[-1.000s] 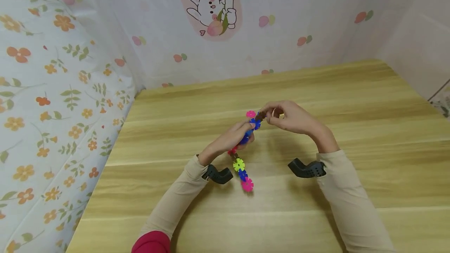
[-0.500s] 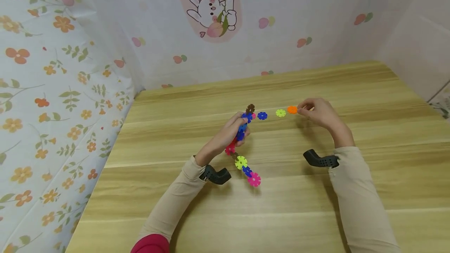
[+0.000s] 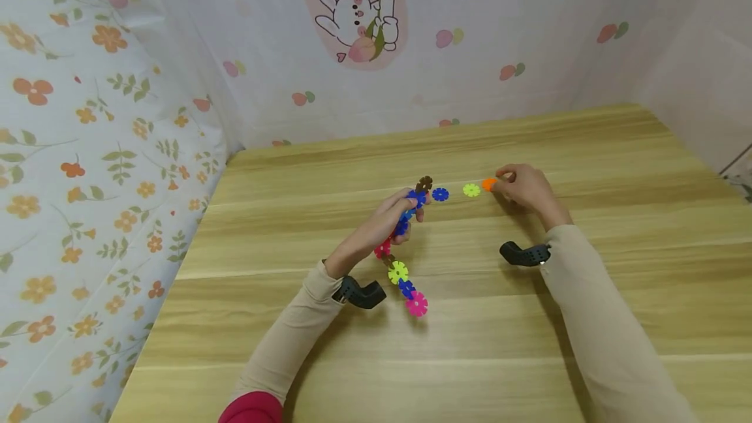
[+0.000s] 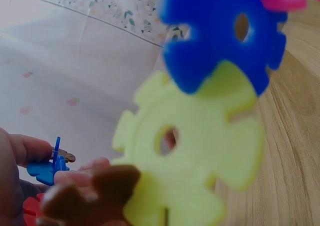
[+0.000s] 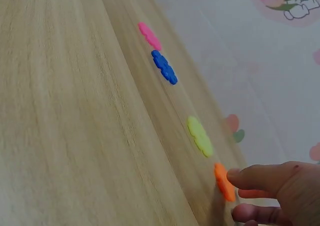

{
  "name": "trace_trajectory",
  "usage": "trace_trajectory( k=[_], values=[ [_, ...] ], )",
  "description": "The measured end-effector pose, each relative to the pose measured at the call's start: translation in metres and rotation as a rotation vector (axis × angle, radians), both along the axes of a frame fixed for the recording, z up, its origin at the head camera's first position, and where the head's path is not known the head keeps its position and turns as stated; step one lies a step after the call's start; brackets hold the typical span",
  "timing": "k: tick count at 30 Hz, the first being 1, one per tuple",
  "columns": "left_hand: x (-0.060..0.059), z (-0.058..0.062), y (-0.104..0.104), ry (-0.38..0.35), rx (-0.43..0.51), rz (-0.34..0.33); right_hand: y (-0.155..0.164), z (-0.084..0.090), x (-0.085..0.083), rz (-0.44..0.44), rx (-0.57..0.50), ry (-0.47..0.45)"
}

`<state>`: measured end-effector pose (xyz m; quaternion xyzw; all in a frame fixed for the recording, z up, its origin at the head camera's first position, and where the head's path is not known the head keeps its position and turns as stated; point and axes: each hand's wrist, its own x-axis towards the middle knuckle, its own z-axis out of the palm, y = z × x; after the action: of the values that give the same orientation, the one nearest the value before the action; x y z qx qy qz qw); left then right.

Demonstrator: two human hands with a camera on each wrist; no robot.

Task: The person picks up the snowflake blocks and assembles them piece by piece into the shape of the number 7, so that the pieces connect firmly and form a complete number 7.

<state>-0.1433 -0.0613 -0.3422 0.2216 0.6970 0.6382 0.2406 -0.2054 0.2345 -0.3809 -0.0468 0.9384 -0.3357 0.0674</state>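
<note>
- At the far left we see a flowered cloth point(image 3: 88, 149) hanging beside the wooden table point(image 3: 587, 292), and a second cloth with a rabbit print point(image 3: 358, 18) behind it.
- Our left hand point(image 3: 384, 224) grips the upper part of a chain of snowflake pieces point(image 3: 405, 260), its fingers curled round the blue pieces near the top; a brown piece point(image 3: 424, 183) sticks out just above the fingertips.
- The lower end of the chain hangs toward us: red, a yellow-green piece point(image 3: 398, 272), blue, then a pink piece point(image 3: 416, 305) touching or nearly touching the table. The left wrist view shows the yellow-green piece point(image 4: 195, 146) and its blue neighbour point(image 4: 225, 31) close and blurred.
- Just right of the chain's top, a loose blue piece point(image 3: 440, 194) lies flat on the table.
- Further right lies a loose yellow-green piece point(image 3: 471, 190), apart from the blue one.
- Next comes an orange piece point(image 3: 489, 183), on the table; in the right wrist view point(image 5: 224, 182) a fingertip touches its edge.
- Our right hand point(image 3: 525, 189) rests there, fingers curled at the orange piece; we cannot tell whether it truly pinches it or only touches it.
</note>
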Motion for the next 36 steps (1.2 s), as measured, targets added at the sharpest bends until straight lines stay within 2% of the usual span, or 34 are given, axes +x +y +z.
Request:
trace_trajectory(
  k=[5,9,14,20,24,28,32,36],
  values=[
    [0.001,0.0,-0.002,-0.002,0.021,0.004,-0.007,-0.005,-0.001,-0.088,-0.001,0.03],
    [0.001,0.0,0.0,-0.028,0.028,-0.005,-0.006,-0.009,0.002,-0.167,-0.057,0.036],
    [0.001,0.001,0.003,-0.021,-0.002,-0.029,0.003,-0.012,0.008,-0.16,-0.137,0.032],
    [0.002,0.001,0.003,-0.011,-0.004,-0.021,0.013,-0.008,0.017,-0.089,-0.319,-0.09],
    [0.002,0.002,0.003,-0.005,-0.001,-0.049,0.014,0.004,0.025,-0.023,-0.44,-0.107],
    [0.002,0.002,0.003,0.002,0.005,-0.074,0.005,0.025,0.031,0.056,-0.519,-0.089],
    [0.002,0.002,0.002,-0.008,0.014,-0.068,-0.012,0.052,0.042,0.128,-0.56,-0.07],
    [0.004,0.002,0.002,0.002,0.009,-0.086,-0.025,0.073,0.054,0.18,-0.545,-0.028]
  ],
)
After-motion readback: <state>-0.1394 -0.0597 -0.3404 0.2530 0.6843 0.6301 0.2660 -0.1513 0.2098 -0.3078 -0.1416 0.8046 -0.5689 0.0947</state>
